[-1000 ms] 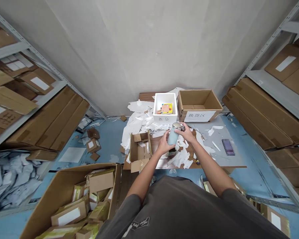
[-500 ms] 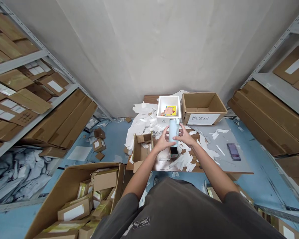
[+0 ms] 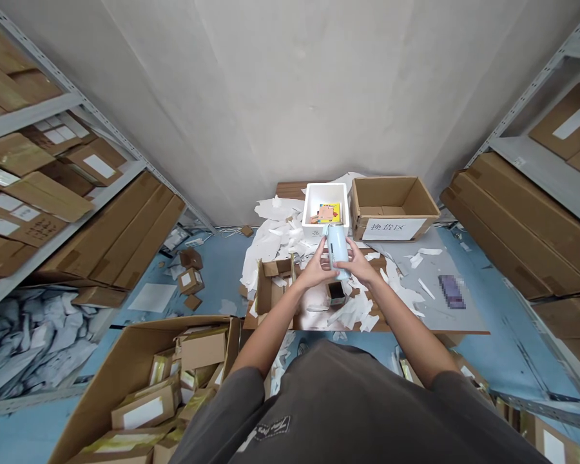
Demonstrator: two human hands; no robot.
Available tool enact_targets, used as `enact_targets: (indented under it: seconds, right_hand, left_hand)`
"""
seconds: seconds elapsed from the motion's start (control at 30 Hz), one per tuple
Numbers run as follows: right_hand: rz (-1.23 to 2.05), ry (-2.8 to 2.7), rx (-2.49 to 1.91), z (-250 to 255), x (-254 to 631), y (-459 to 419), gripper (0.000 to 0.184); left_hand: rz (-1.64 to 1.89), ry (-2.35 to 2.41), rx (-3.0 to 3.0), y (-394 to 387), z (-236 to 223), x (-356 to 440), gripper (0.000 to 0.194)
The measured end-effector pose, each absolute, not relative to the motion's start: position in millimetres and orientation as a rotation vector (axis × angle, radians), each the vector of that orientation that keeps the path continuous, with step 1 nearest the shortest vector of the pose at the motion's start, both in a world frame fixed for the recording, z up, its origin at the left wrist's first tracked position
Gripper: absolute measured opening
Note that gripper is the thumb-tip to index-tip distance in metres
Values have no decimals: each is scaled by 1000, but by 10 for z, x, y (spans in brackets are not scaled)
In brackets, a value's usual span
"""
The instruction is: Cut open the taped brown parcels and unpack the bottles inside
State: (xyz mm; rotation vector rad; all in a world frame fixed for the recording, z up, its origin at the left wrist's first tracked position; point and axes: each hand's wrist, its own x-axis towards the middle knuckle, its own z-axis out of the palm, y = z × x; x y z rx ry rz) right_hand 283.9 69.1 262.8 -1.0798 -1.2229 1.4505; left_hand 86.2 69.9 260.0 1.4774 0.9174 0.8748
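Note:
Between my two hands, above the table, is a light blue bottle [image 3: 338,250], a slim cylinder with a small dark mark on its side. The fingers of my left hand [image 3: 316,269] are wrapped around its left side. From the right, my right hand [image 3: 360,264] grips it too, with the thumb across its front. Just below the bottle, a small open box [image 3: 336,292] with a dark inside stands on the table. Left of my forearm sits an open cardboard box [image 3: 265,290], partly hidden by my arm.
Behind my hands are a white bin [image 3: 309,206] with small colourful packets and a cardboard box [image 3: 391,229] with a paper label. Torn white paper [image 3: 265,245] litters the table. A blurred phone-like thing [image 3: 451,292] lies right. A large carton [image 3: 125,348] of parcels stands lower left, beside shelves [image 3: 125,177].
The bottle has turned in my hands, so its mark and the loop near its top moved from its right side to its left. It tilts slightly, and more of the small box shows.

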Motion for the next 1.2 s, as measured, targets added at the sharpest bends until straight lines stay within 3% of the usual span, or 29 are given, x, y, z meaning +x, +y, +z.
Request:
enact_targets:
  seconds: [0.13,0.33,0.53,0.7,0.83,1.03,1.2]
  right_hand:
    - [1336,-1183,-1109,2624,2793,690,122]
    - [1472,-1233,-1055,2654,2938,741,125]
    - [1169,-1342,-1260,2608,2861,711,127]
    - [1249,-1394,-1150,2590,2754,681,125]
    - [1187,-1361,-1198,2579,2711,713,130]
    - [1397,-1317,-1132,2541,2770,762,126]
    - [1157,-1347,-1315,2448,2709,714,123]
  left_hand:
    - [934,1055,1632,671,2611,953,140]
    - [871,890,1562,678,2704,873,136]
    - [972,1026,1645,625,2742,872,136]
    - [978,986,1613,631,2693,835,130]
    - [1039,1090,1720,686,2645,795,136]
    - [940,944,1538,715,2534,739,136]
    - [988,1106,1579,678,2482,763,132]
